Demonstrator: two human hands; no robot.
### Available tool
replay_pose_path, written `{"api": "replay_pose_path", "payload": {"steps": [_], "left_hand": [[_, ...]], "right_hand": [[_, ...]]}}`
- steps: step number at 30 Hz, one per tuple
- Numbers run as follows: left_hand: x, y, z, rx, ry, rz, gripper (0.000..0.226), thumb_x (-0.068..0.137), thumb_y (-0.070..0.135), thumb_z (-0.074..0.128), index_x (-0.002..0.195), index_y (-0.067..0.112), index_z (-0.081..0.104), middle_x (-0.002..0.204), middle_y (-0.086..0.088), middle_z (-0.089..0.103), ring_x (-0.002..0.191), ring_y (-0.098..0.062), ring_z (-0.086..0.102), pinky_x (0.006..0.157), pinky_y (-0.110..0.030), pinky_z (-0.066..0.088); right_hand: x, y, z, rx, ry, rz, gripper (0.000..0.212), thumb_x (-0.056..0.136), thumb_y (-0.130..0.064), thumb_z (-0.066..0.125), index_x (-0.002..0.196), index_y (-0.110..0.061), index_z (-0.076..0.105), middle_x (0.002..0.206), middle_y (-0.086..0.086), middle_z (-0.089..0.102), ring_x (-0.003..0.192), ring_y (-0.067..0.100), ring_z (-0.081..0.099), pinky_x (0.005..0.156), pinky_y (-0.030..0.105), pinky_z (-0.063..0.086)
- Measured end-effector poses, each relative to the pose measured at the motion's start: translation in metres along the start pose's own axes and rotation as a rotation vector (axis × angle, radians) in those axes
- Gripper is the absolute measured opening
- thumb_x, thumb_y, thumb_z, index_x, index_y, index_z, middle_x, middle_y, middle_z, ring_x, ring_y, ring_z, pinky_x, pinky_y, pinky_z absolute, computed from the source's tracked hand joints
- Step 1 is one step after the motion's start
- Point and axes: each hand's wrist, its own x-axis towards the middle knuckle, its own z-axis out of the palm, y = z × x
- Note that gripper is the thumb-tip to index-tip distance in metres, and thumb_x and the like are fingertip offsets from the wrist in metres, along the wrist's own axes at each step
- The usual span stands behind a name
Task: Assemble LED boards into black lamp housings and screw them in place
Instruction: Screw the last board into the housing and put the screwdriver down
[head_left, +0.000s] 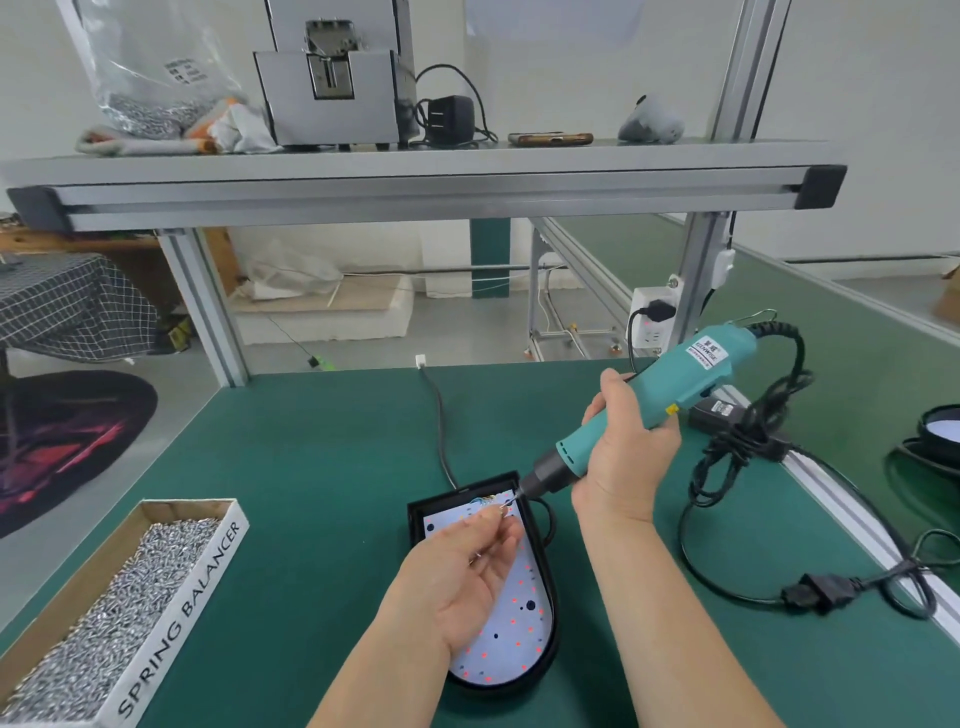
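Left hand (470, 564) pinched a small silver screw (503, 512) at the bit; right hand (626, 447) gripped the teal electric screwdriver (644, 410) above the white LED board (511, 631) seated in its black lamp housing (551, 613). Misalignment could drop the screw.

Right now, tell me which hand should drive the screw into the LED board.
The right hand. It already grips the electric screwdriver, with the bit at the far end of the LED board. The left hand pinches a screw at the tip.
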Motion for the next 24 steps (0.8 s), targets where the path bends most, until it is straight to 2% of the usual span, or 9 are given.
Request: {"api": "replay_pose_path", "payload": {"steps": [7, 24], "left_hand": [[0.0019, -0.0002, -0.0021, -0.009, 0.014, -0.003, 0.007, 0.091, -0.005, 0.063, 0.091, -0.010, 0.067, 0.074, -0.018, 0.072, 0.059, -0.022, 0.072, 0.051, -0.025, 0.059], [0.0003, -0.0001, -0.0009, -0.024, 0.026, -0.001, 0.006, 0.090, -0.007, 0.064, 0.092, -0.011, 0.068, 0.075, -0.019, 0.072, 0.059, -0.023, 0.072, 0.050, -0.025, 0.058]], "right_hand": [[-0.0005, 0.0022, 0.0024, -0.044, -0.025, -0.009, 0.016, 0.075, -0.020, 0.070, 0.073, -0.022, 0.054, 0.056, -0.005, 0.050, 0.051, 0.011, 0.046, 0.051, 0.023, 0.043], [-0.0008, 0.0016, 0.0006, -0.059, -0.045, -0.016, 0.013, 0.076, -0.020, 0.070, 0.078, -0.020, 0.057, 0.057, -0.005, 0.050, 0.052, 0.011, 0.046, 0.051, 0.022, 0.043]]}}
